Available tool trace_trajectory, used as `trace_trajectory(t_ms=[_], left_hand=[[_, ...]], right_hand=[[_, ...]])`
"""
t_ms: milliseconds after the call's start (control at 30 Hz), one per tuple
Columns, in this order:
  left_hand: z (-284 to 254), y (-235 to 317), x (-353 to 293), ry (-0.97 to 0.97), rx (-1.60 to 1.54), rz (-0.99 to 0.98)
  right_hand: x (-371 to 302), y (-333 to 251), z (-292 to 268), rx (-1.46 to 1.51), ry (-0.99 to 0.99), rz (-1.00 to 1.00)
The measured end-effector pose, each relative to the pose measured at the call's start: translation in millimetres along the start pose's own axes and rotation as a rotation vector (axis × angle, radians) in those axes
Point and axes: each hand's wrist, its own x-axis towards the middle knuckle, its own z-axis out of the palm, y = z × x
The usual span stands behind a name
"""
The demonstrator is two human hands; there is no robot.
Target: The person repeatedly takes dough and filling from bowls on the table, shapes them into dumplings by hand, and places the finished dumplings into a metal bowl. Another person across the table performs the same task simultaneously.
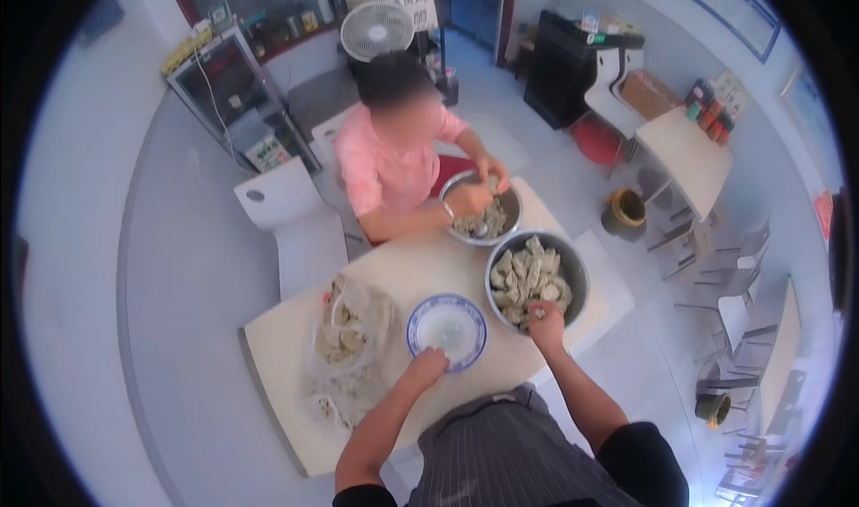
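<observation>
Between bag and basin, left fingers hold a bowl; right fingers' grip unclear.

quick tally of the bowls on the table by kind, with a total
Metal bowls: 2
Blue-and-white bowl: 1
Total: 3

Bright, cool, diffuse light, soft shadows, straight edges bending toward black fisheye rim, bluish fringing, distant detail soft
</observation>
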Motion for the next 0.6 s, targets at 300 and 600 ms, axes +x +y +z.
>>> trace_trajectory(t_ms=[300, 600], left_hand=[[-8.7, 8.3, -14.5, 0.124, -0.095, 0.102], [-3.3, -8.2, -15.9, 0.119, -0.54, 0.004]], right_hand=[[-41.0, -21.4, 51.5, -0.035, -0.102, -0.209], [-25.9, -5.2, 37.8, 0.045, -0.232, -0.228]])
